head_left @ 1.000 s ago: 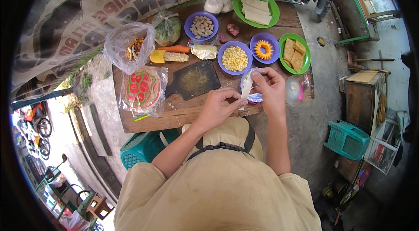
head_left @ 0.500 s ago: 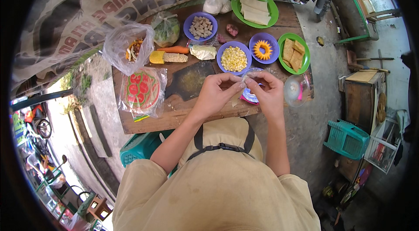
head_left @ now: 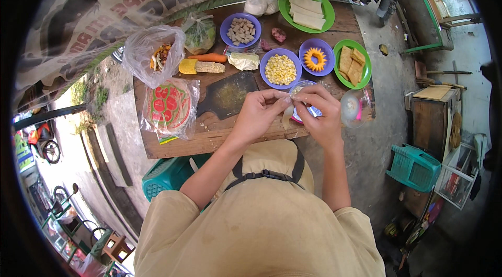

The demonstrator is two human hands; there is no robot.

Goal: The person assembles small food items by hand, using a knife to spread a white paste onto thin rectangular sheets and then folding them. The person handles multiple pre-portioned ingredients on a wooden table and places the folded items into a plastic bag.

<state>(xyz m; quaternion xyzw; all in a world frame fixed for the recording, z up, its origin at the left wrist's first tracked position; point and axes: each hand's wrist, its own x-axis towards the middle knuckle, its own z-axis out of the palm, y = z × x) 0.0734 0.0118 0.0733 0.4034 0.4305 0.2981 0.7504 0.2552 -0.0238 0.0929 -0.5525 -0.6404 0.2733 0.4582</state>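
Note:
My left hand [head_left: 264,112] and my right hand [head_left: 320,112] meet over the table's front edge, fingertips pinched together. Between them is a thin, pale, translucent strip [head_left: 287,118] that hangs below the left fingertips; its kind is unclear. Partly behind my right hand sits a container with a shiny blue and pink label [head_left: 307,114]. Just beyond stands a purple bowl of corn kernels [head_left: 281,70]. Left of my hands lies a dark cutting board [head_left: 227,95].
The wooden table [head_left: 214,142] also bears a partly stripped corn cob [head_left: 202,68], a carrot [head_left: 209,58], a bowl of diced pieces [head_left: 240,31], green plates [head_left: 353,64] and plastic bags [head_left: 155,57]. A round clear lid [head_left: 353,107] is at right; a teal stool [head_left: 170,178] stands below.
The pale strip now hangs lower and shows more plainly below my left fingertips. My right hand has turned slightly, its fingers closer over the pinch.

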